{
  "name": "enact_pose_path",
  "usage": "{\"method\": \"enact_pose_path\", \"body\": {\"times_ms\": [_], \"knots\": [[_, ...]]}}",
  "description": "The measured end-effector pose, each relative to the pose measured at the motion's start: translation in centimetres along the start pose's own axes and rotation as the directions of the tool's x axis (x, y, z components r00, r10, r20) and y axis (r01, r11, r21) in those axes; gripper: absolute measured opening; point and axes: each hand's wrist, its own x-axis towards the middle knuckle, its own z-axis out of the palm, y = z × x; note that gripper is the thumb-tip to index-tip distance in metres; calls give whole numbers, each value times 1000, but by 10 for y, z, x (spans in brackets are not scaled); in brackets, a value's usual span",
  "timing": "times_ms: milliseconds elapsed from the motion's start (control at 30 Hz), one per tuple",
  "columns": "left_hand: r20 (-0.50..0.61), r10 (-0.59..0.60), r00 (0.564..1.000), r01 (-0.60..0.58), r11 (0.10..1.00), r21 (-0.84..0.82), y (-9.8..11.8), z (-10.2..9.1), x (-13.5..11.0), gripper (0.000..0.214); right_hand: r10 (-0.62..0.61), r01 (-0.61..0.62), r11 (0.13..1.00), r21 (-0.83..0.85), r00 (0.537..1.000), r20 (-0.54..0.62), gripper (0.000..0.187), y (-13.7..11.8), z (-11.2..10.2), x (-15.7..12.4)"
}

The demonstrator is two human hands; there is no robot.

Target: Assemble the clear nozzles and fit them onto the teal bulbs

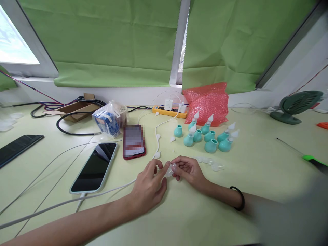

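Note:
My left hand (pixel 150 186) and my right hand (pixel 188 171) meet low on the pale green table (pixel 256 177). Between their fingertips they pinch a small clear plastic piece (pixel 171 169). A black band (pixel 238 198) circles my right wrist. Beyond my right hand lie several loose clear pieces (pixel 211 164). Farther back stands a cluster of teal rubber bulbs (pixel 208 135), some fitted with clear white tips.
Two phones lie left of my hands, a light-cased one (pixel 94 167) on a white cable and a red-cased one (pixel 133 141). A bagged carton (pixel 110 119), yellow power strip (pixel 170 111), pink bubble wrap (pixel 207 102), green fan (pixel 297 106) and green-handled tool (pixel 311 159) surround them.

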Motion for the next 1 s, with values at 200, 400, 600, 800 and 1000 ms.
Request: {"method": "enact_pose_path", "body": {"times_ms": [200, 400, 600, 800, 1000], "knots": [[-11, 35, 999, -36, 969, -246, -1, 0, 1, 47, -121, 124, 983, -134, 992, 36, 14, 3, 1, -4], [-38, -77, 996, 53, 898, -436, 1, -12, 8, 34, -307, 309, 919, -246, 951, 49, 12, 3, 1, -5], [96, -334, 937, 314, 694, -648, -3, -16, 13, 26, -575, 572, 684, -453, 805, 148, 26, 3, 3, -4], [173, -346, 922, 372, 670, -642, -2, -12, 13, 43, -639, 602, 619, -504, 759, 123, 27, 3, 3, 0], [145, -332, 932, 332, 624, -707, -3, -8, 11, 33, -647, 625, 595, -505, 745, 161, 22, 6, 2, 0]]}}
